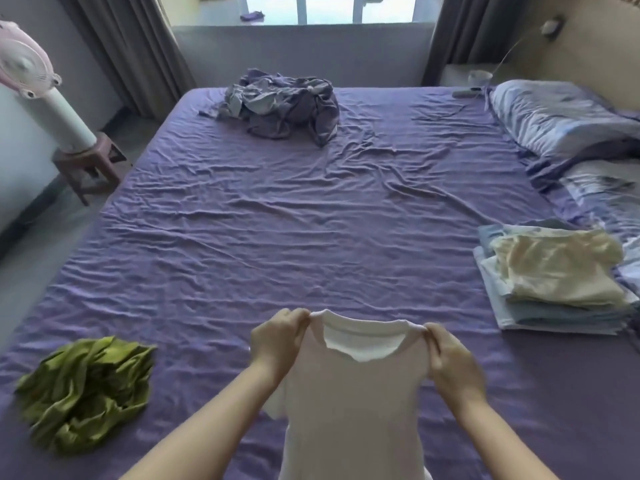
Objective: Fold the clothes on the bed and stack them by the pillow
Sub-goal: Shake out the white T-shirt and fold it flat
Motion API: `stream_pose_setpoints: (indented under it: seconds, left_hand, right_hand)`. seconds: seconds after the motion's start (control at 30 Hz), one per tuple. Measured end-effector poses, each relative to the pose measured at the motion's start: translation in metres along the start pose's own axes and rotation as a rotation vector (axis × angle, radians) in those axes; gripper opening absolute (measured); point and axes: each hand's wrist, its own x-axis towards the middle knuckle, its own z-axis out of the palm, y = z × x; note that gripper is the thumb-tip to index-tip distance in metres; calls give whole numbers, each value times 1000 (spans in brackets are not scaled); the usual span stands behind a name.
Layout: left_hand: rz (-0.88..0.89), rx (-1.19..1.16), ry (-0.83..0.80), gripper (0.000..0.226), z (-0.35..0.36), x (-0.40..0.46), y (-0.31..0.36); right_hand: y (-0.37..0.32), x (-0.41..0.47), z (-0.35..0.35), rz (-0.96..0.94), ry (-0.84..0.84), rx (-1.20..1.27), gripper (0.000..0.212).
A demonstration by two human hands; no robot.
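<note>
The left hand [277, 337] pinches one shoulder of a white T-shirt [353, 393], fingers curled over the seam beside the collar. The right hand [450, 362] pinches the other shoulder in the same way, thumb and fingers closed on the fabric. Between them the shirt hangs spread out and upright above the near edge of the bed [277, 220], its neckline at the top and its body dropping out of view at the bottom of the frame. One short sleeve shows below the left wrist.

On the purple sheet to the left of the arms lies a crumpled green garment [86, 393], unfolded and apart from the shirt. To the right, near the pillows, sits a stack of folded clothes [554, 282]: pale blue pieces underneath, cream ones on top. The stack lies just beside the nearer pillow [602, 192], which wears a blue and white patterned case; a second pillow [554, 112] lies beyond it against the headboard.

At the far side of the bed, well apart from everything else, is a heap of grey and purple clothes [280, 102], still rumpled. Off the bed on the left, a pink and white fan [38, 88] stands on a small stool [86, 168]. Grey curtains [131, 46] hang at either side of the window [329, 8].
</note>
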Motion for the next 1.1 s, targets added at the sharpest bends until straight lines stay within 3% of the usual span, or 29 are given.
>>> stream_pose_setpoints:
  seconds: [0.4,0.6,0.73,0.9,1.0,1.1]
  left_hand:
    - [33,175,44,31,85,140,-19]
    - [20,291,80,27,136,210,-28]
    - [-21,373,48,29,171,227,-32]
    - [-43,380,91,27,178,256,-43]
    - [-83,438,19,28,181,262,-40]
    - [-50,264,118,19,192,247,-24]
  right_hand:
    - [30,141,57,-51,-72,-337,31]
    - [44,223,109,-102,-47,-367,30]
    - [59,246,146,-70,-123,-366,32]
    - [66,274,160,-73,-50,-357,33]
    - [64,285,167,-70,-105,-293,29]
    - [70,279,172,-53,-198,-272,29]
